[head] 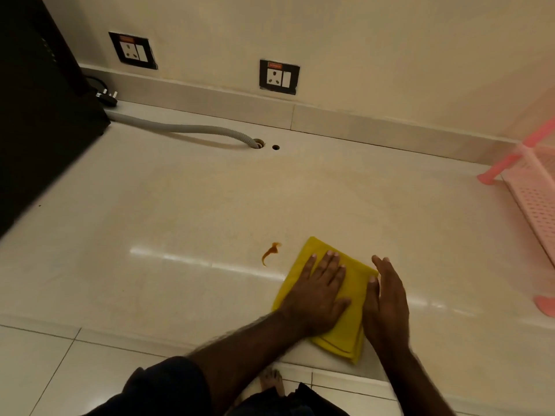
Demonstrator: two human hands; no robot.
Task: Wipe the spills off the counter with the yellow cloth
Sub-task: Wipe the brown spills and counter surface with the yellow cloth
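A folded yellow cloth lies flat on the cream counter near its front edge. My left hand presses flat on top of the cloth, fingers spread and pointing away from me. My right hand rests on its edge along the cloth's right side, thumb touching the fabric, fingers apart. A small orange-brown spill streaks the counter just left of the cloth's far corner, not touching it.
A black appliance fills the left side, with a plug behind it. A grey hose runs into a counter hole. Two wall sockets sit above the backsplash. A pink plastic rack stands at the right.
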